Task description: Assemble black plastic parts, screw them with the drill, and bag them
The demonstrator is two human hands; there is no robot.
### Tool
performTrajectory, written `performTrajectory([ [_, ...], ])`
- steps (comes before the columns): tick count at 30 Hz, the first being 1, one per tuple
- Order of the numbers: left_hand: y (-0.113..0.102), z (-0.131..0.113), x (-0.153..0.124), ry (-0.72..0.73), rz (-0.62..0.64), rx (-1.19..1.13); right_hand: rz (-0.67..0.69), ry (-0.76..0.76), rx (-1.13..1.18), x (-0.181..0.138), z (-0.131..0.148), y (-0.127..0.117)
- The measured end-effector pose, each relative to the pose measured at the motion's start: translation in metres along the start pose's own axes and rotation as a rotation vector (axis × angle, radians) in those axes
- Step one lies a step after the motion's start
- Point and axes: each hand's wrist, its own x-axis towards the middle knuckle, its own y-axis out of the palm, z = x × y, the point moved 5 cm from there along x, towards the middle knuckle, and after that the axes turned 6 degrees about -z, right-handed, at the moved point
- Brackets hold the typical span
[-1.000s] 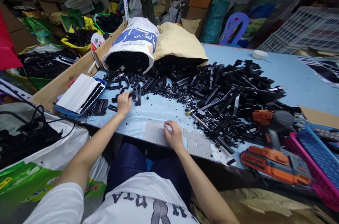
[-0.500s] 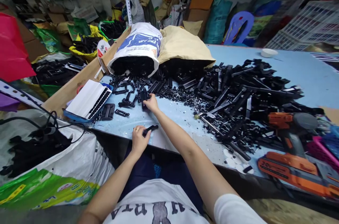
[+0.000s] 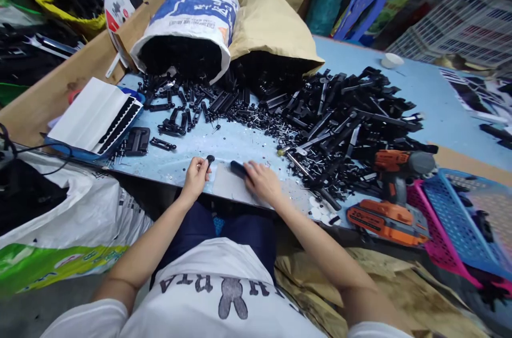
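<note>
Near the front edge of the blue tabletop, my left hand pinches a small black plastic part, mostly hidden by the fingers. To its right, my right hand has its fingers closed on the end of a longer black plastic piece, which points toward the left hand. The two pieces are apart. Beyond the hands lie small black brackets and a band of loose screws and pins. A large heap of long black parts spreads to the right.
A white sack and a tan sack open onto the table at the back. White sheets sit in a blue tray at left. An orange cordless drill stands at right, beside pink and blue baskets.
My right hand has come back from the small parts to the table's front, bringing the longer black piece. My left hand still holds its part. The view has tipped downward.
</note>
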Motion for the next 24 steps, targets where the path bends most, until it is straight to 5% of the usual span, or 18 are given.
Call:
performTrajectory([
  [2, 0.001, 0.004, -0.001, 0.009, -0.002, 0.010, 0.054, -0.191, -0.053, -0.024, 0.016, 0.007],
  [4, 0.002, 0.005, -0.003, 0.032, -0.003, 0.023, 0.033, -0.192, -0.037, -0.029, 0.023, 0.012],
  [7, 0.008, 0.001, -0.009, 0.078, 0.029, 0.067, -0.020, -0.015, 0.151, -0.010, 0.026, 0.018],
  [12, 0.029, -0.012, -0.025, 0.061, 0.155, 0.110, -0.048, 0.413, 1.004, 0.018, 0.030, 0.025],
  [15, 0.032, -0.023, -0.028, 0.137, 0.127, 0.174, 0.007, 0.476, 1.251, 0.017, 0.035, 0.023],
  [19, 0.031, -0.039, -0.029, 0.407, 0.131, 0.352, -0.015, 0.279, 1.120, 0.013, 0.031, 0.006],
  [24, 0.038, -0.050, -0.034, 0.542, 0.051, 0.407, -0.134, 0.126, 0.933, 0.007, 0.039, -0.003],
])
